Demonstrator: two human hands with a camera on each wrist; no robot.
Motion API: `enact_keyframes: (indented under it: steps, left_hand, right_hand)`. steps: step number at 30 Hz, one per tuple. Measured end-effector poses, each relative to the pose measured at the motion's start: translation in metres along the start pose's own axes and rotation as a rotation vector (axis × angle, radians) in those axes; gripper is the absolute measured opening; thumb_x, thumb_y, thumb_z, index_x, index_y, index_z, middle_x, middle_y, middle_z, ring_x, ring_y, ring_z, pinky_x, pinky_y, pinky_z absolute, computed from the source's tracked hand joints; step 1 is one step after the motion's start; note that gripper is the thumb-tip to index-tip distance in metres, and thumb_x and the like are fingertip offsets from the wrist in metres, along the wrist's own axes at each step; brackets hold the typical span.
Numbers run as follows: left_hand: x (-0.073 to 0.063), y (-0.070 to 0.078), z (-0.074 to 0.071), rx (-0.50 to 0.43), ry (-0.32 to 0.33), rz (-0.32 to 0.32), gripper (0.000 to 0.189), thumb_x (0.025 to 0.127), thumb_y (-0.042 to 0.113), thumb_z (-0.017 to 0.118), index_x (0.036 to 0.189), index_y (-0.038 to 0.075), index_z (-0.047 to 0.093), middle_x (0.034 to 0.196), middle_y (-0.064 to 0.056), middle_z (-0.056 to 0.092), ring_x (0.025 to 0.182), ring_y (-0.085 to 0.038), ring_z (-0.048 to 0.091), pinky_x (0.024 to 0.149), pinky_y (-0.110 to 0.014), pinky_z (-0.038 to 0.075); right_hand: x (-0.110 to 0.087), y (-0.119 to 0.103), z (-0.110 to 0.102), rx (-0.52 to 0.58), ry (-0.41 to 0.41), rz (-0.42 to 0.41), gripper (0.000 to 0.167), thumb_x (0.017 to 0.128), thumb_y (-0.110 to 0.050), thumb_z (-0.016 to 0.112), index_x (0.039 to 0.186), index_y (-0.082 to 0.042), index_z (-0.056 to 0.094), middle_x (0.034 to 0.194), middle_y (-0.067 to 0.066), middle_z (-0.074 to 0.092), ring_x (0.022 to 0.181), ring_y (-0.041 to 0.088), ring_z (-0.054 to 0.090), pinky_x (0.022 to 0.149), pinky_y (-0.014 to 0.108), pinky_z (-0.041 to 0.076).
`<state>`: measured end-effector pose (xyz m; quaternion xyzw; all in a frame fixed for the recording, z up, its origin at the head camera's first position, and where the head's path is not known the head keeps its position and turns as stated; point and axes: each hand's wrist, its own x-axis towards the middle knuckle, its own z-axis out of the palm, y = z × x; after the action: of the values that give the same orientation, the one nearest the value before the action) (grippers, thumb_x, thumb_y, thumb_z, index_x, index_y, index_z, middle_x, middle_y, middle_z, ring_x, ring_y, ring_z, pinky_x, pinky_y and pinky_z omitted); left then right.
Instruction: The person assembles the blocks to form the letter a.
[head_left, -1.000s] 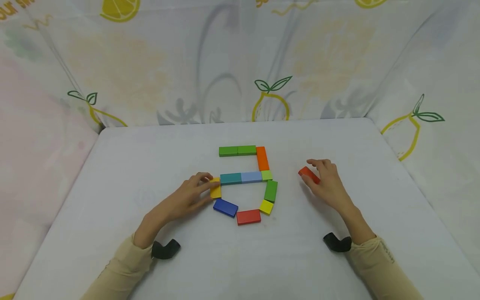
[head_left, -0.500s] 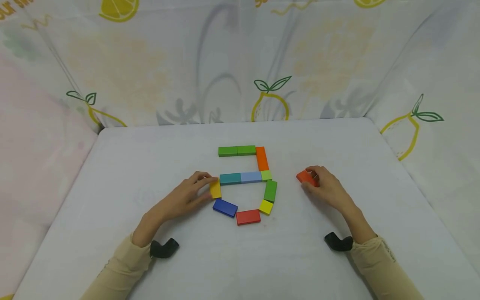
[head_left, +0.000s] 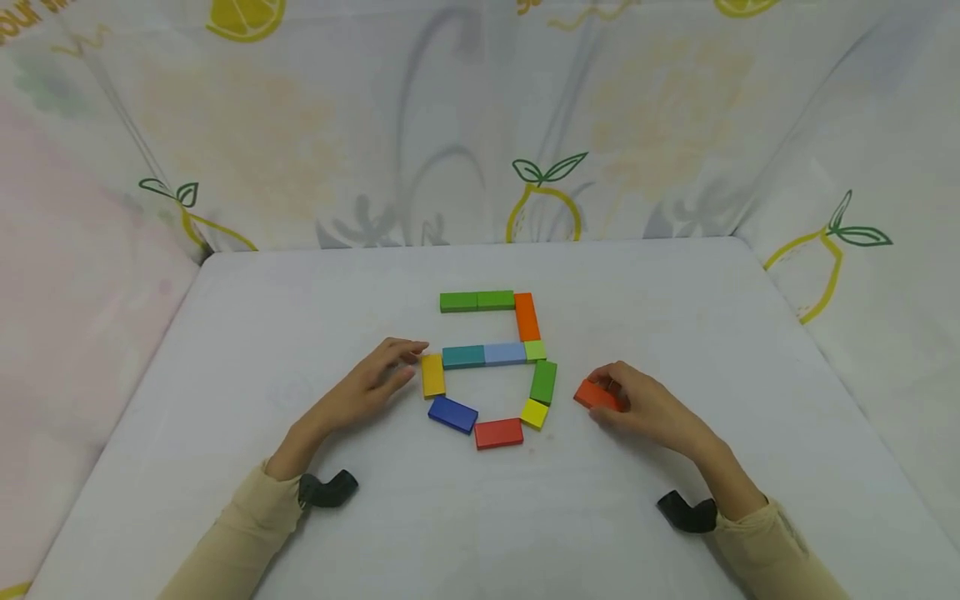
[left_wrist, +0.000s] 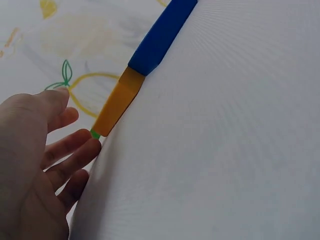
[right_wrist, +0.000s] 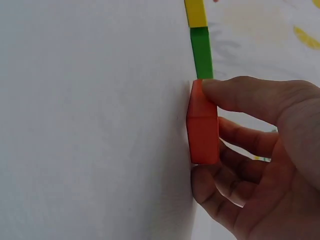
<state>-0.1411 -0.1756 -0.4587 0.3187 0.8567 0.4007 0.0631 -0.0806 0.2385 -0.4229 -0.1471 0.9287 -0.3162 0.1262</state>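
Note:
My right hand pinches an orange-red block between thumb and fingers, to the right of the block figure. In the right wrist view the thumb lies on the near end of that orange-red block. My left hand hovers just left of the yellow-orange block, its fingers relaxed and holding nothing. The left wrist view shows the fingertips close to the end of the yellow-orange block, with a blue block beyond it.
Flat coloured blocks form a figure mid-table: green blocks, an orange block, teal and light blue blocks, a yellow block and a red block. A lemon-print cloth hangs behind the white table.
My right hand has closed on the orange-red block and brought it nearer and slightly left. The left hand has let go of the yellow-orange block and drawn back a little.

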Motion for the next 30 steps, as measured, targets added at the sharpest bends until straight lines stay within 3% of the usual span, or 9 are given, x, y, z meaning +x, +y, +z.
enact_keyframes:
  steps: [5, 11, 19, 30]
  left_hand:
    - [0.0, 0.005, 0.0, -0.001, 0.009, -0.038, 0.04, 0.099, 0.012, 0.048, 0.139, 0.01, 0.043, 0.132, -0.008, 0.051, 0.119, -0.021, 0.051, 0.102, -0.044, 0.041]
    - [-0.001, 0.006, 0.0, -0.01, -0.002, -0.048, 0.039, 0.098, 0.009, 0.048, 0.137, 0.005, 0.045, 0.132, -0.012, 0.051, 0.118, -0.024, 0.05, 0.102, -0.04, 0.041]
    - [-0.002, -0.002, 0.001, 0.002, 0.004, -0.033, 0.037, 0.099, 0.019, 0.048, 0.136, 0.019, 0.048, 0.133, 0.0, 0.047, 0.118, -0.014, 0.048, 0.103, -0.035, 0.041]
    - [0.0, -0.001, 0.002, 0.008, 0.008, -0.017, 0.035, 0.1, 0.021, 0.046, 0.135, 0.015, 0.05, 0.135, -0.003, 0.043, 0.121, -0.015, 0.045, 0.104, -0.043, 0.039]
  right_hand:
    - [-0.006, -0.008, 0.007, -0.016, -0.027, -0.063, 0.04, 0.082, -0.019, 0.073, 0.118, -0.01, 0.057, 0.1, -0.004, 0.058, 0.087, 0.011, 0.051, 0.073, 0.02, 0.047]
    - [-0.006, -0.015, 0.014, -0.049, -0.051, -0.156, 0.037, 0.083, -0.024, 0.072, 0.117, -0.014, 0.06, 0.103, -0.008, 0.057, 0.088, 0.006, 0.052, 0.075, 0.02, 0.049]
    - [-0.006, -0.019, 0.022, -0.037, -0.057, -0.179, 0.038, 0.083, -0.024, 0.072, 0.118, -0.016, 0.06, 0.105, -0.009, 0.058, 0.09, 0.005, 0.053, 0.077, 0.02, 0.049]
    - [-0.006, -0.023, 0.027, 0.004, -0.047, -0.185, 0.037, 0.083, -0.023, 0.073, 0.116, -0.017, 0.056, 0.106, -0.01, 0.06, 0.088, 0.005, 0.052, 0.076, 0.02, 0.049]
